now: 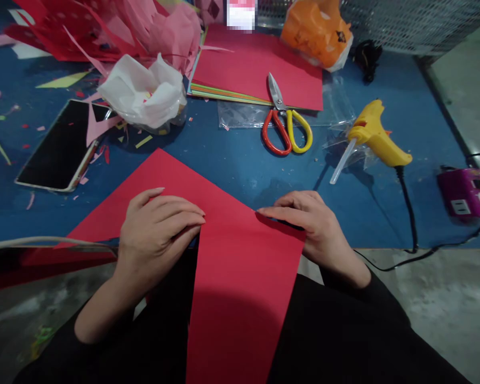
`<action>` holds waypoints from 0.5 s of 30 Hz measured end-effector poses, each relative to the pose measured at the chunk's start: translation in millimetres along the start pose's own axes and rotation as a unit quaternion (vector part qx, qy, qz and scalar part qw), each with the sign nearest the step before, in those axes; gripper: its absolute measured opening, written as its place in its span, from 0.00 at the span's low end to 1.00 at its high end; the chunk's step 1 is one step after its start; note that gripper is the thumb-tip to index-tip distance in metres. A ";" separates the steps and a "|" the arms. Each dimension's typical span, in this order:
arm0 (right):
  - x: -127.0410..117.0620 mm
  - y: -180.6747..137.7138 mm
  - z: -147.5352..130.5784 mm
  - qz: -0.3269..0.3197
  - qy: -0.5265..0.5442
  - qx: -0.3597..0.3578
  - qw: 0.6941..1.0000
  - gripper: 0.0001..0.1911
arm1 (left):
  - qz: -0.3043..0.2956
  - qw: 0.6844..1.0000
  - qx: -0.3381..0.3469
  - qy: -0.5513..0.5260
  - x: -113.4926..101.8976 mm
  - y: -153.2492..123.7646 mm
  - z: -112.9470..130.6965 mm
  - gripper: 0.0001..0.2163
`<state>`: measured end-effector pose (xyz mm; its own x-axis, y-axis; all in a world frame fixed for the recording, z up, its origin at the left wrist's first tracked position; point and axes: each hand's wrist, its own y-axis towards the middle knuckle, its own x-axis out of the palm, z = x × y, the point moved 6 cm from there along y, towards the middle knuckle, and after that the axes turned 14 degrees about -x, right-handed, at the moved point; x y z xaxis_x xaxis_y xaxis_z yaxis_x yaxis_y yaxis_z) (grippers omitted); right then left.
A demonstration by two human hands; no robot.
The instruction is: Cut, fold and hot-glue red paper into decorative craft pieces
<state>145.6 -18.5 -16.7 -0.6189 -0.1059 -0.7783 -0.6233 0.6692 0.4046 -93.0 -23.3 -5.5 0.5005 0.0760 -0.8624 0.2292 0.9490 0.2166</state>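
A red sheet of paper [240, 277], folded at an angle, lies partly on the blue table and hangs over its front edge toward my lap. My left hand [156, 229] is closed on the sheet near its inner bend, fingertips pressed together at the paper's edge. My right hand [304, 216] pinches the sheet's upper right edge, with the thumb hidden beneath the paper. Beyond the paper lie scissors [279, 98] with one red and one yellow handle, blades slightly parted. A yellow glue gun [378, 136] rests on its side at the right, a clear glue stick protruding from it.
Behind the scissors is a stack of coloured paper [244, 64], with an orange packet [316, 34] at its corner. A phone [60, 146], a tissue-lined bowl [148, 96] and scraps occupy the left. A purple power box [464, 192] and cables sit at the right edge.
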 end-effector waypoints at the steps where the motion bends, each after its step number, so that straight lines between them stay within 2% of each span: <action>1: 0.2 0.3 -1.6 0.001 0.003 -0.003 1.000 0.10 | 0.000 1.000 -0.003 -0.003 -0.1 -0.2 0.5 0.07; 5: -0.5 0.0 -7.8 -0.007 -0.004 0.002 1.000 0.09 | 0.005 1.000 -0.010 -0.008 -0.3 -1.0 1.3 0.07; 10: -1.2 -4.4 -17.3 -0.024 -0.048 -0.008 0.999 0.15 | 0.004 1.000 -0.009 -0.008 0.1 -0.2 0.8 0.07; 15: -0.3 -4.9 -20.2 0.028 -0.049 -0.007 0.998 0.09 | -0.003 1.000 0.000 0.001 -0.3 -1.5 1.0 0.06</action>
<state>139.2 -36.6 -8.7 -0.6035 0.0033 -0.7974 -0.5970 0.6610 0.4546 -92.6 -25.1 -5.1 0.4972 0.0702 -0.8648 0.2324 0.9495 0.2107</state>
